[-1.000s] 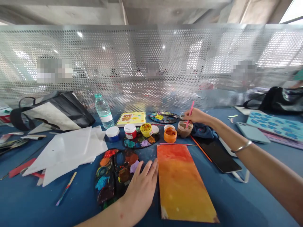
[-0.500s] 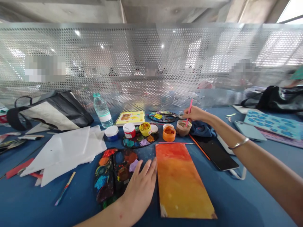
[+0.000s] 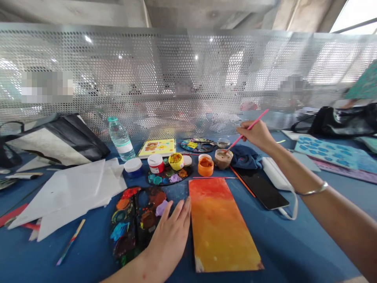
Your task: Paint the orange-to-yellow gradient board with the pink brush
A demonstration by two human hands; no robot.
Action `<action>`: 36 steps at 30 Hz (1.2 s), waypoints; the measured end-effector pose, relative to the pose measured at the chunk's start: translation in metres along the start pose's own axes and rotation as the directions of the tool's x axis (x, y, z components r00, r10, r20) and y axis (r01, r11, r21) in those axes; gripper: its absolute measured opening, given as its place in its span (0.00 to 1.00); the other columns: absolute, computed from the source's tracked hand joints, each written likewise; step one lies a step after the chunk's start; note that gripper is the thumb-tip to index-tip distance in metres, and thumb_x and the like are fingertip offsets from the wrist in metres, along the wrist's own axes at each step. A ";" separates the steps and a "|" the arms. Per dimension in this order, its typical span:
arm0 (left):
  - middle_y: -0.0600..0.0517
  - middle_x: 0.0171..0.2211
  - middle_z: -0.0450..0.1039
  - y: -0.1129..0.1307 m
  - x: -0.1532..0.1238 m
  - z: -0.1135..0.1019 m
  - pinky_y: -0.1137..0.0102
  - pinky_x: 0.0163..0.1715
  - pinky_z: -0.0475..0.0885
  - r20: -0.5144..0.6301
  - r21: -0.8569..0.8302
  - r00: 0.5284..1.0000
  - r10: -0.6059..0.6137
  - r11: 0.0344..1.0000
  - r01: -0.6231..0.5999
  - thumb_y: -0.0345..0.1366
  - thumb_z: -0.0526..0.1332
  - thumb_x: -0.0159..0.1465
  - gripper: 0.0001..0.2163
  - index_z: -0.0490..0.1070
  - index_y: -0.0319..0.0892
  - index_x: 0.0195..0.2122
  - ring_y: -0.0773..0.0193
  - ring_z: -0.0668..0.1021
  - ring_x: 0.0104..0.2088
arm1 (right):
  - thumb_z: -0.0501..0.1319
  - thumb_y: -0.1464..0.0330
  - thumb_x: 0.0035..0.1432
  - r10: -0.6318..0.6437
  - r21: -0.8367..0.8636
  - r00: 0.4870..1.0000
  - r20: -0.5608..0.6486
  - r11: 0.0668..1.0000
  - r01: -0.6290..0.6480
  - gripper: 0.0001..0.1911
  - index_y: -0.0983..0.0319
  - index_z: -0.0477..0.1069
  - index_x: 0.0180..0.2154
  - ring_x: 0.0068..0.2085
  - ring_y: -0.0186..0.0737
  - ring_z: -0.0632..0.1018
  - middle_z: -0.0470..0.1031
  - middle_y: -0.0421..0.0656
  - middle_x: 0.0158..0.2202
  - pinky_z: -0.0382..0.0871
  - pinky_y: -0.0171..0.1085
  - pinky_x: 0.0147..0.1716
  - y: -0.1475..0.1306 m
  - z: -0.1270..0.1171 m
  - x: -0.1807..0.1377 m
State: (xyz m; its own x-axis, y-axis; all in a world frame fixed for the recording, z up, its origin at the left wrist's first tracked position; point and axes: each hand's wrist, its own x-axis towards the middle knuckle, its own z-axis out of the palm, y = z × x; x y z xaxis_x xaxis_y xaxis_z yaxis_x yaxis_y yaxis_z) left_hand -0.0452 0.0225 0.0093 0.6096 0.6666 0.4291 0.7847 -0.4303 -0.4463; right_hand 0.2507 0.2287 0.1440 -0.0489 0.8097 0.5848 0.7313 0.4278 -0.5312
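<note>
My right hand (image 3: 255, 135) is shut on a pink paintbrush (image 3: 246, 131), whose tip sits at the mouth of a jar of brown paint (image 3: 223, 158). An open jar of orange paint (image 3: 205, 165) stands beside that jar. My left hand (image 3: 167, 236) lies flat and empty on the blue table top (image 3: 88, 251). Its fingertips reach the left edge of an orange-to-yellow painted sheet (image 3: 220, 224). Its heel partly covers a paint-crusted palette (image 3: 132, 220).
A smaller palette (image 3: 169, 177) and paint jars stand beyond the painted sheet. Further off are a water bottle (image 3: 120, 139), white sheets (image 3: 70, 196), a black tablet (image 3: 261, 188), and a blue-patterned sheet (image 3: 326, 153). A perforated metal screen (image 3: 176, 78) runs along the far side.
My right hand has lifted up and to the right, drawing the brush out of the brown jar and tilting it lower. My left hand has stayed in place.
</note>
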 end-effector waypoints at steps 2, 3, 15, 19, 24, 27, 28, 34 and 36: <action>0.50 0.54 0.74 0.000 0.000 0.000 0.58 0.53 0.62 -0.013 0.005 1.000 -0.004 1.000 0.004 0.22 0.48 0.58 0.23 0.74 0.38 0.50 0.59 0.72 0.51 | 0.59 0.69 0.50 -0.034 -0.015 0.999 0.028 0.999 0.034 0.19 0.59 0.56 0.12 0.19 0.32 0.64 0.62 0.37 0.12 0.57 0.36 0.24 -0.008 0.005 -0.011; 0.50 0.54 0.74 0.000 0.000 0.000 0.58 0.53 0.62 -0.020 0.006 1.000 -0.005 1.000 0.005 0.22 0.48 0.58 0.22 0.74 0.38 0.50 0.59 0.72 0.51 | 0.59 0.69 0.50 -0.049 -0.022 0.998 0.042 0.999 0.049 0.20 0.59 0.55 0.12 0.19 0.32 0.63 0.61 0.37 0.12 0.56 0.36 0.24 -0.012 0.007 -0.016; 0.51 0.54 0.74 0.000 0.000 0.001 0.59 0.53 0.64 -0.009 0.008 1.000 -0.006 1.000 0.007 0.25 0.50 0.58 0.21 0.75 0.38 0.49 0.59 0.73 0.50 | 0.62 0.67 0.57 -0.019 -0.139 0.981 0.195 0.989 0.047 0.15 0.62 0.64 0.20 0.25 0.33 0.70 0.68 0.37 0.20 0.64 0.34 0.28 0.008 0.022 -0.009; 0.51 0.54 0.74 0.000 0.000 0.001 0.59 0.52 0.64 -0.015 0.007 1.000 -0.001 1.000 0.001 0.25 0.49 0.58 0.21 0.74 0.38 0.49 0.59 0.73 0.50 | 0.59 0.62 0.63 0.030 -0.167 0.924 0.381 0.985 0.037 0.13 0.64 0.71 0.46 0.40 0.39 0.77 0.74 0.44 0.44 0.74 0.42 0.39 0.020 0.045 -0.003; 0.52 0.52 0.76 0.000 0.001 -0.001 0.59 0.52 0.63 -0.026 0.012 1.000 -0.013 1.000 0.013 0.24 0.49 0.60 0.21 0.76 0.40 0.48 0.60 0.73 0.50 | 0.59 0.63 0.63 0.083 -0.189 0.892 0.445 0.982 0.003 0.17 0.62 0.69 0.51 0.46 0.44 0.76 0.71 0.47 0.51 0.73 0.47 0.44 0.022 0.052 0.006; 0.52 0.52 0.76 0.000 0.001 0.000 0.59 0.52 0.62 -0.028 0.006 1.000 -0.011 1.000 0.011 0.25 0.49 0.61 0.20 0.75 0.41 0.48 0.60 0.73 0.50 | 0.59 0.62 0.63 0.100 -0.196 0.877 0.470 0.981 -0.007 0.17 0.62 0.68 0.51 0.46 0.44 0.76 0.71 0.47 0.51 0.73 0.47 0.43 0.020 0.051 0.008; 0.52 0.52 0.75 0.000 0.001 0.000 0.59 0.53 0.62 -0.019 0.003 1.000 -0.007 1.000 0.007 0.25 0.49 0.61 0.20 0.75 0.41 0.49 0.60 0.72 0.51 | 0.59 0.62 0.63 0.104 -0.200 0.875 0.474 0.980 -0.008 0.17 0.62 0.69 0.51 0.46 0.44 0.76 0.71 0.46 0.51 0.73 0.47 0.44 0.020 0.051 0.008; 0.50 0.55 0.73 -0.001 -0.001 0.000 0.58 0.55 0.61 0.063 0.016 0.998 0.015 1.000 -0.016 0.27 0.49 0.63 0.20 0.72 0.41 0.53 0.59 0.70 0.53 | 0.59 0.62 0.63 0.101 -0.189 0.878 0.468 0.982 -0.012 0.17 0.63 0.69 0.51 0.46 0.44 0.76 0.72 0.46 0.51 0.74 0.47 0.43 0.021 0.050 0.007; 0.50 0.54 0.73 0.000 -0.001 -0.001 0.59 0.54 0.61 0.044 0.022 0.999 0.015 1.000 -0.016 0.27 0.48 0.63 0.20 0.73 0.41 0.52 0.59 0.70 0.53 | 0.59 0.62 0.63 0.084 -0.169 0.890 0.448 0.986 -0.008 0.17 0.63 0.69 0.50 0.45 0.43 0.76 0.72 0.46 0.50 0.74 0.45 0.42 0.022 0.046 0.007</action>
State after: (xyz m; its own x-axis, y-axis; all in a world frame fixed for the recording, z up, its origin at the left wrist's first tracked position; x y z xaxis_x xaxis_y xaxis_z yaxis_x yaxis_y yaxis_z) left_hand -0.0463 0.0214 0.0093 0.6154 0.6862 0.3878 0.7724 -0.4271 -0.4701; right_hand 0.2348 0.2624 0.1086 -0.2870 0.9365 0.2016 0.8359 0.3476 -0.4248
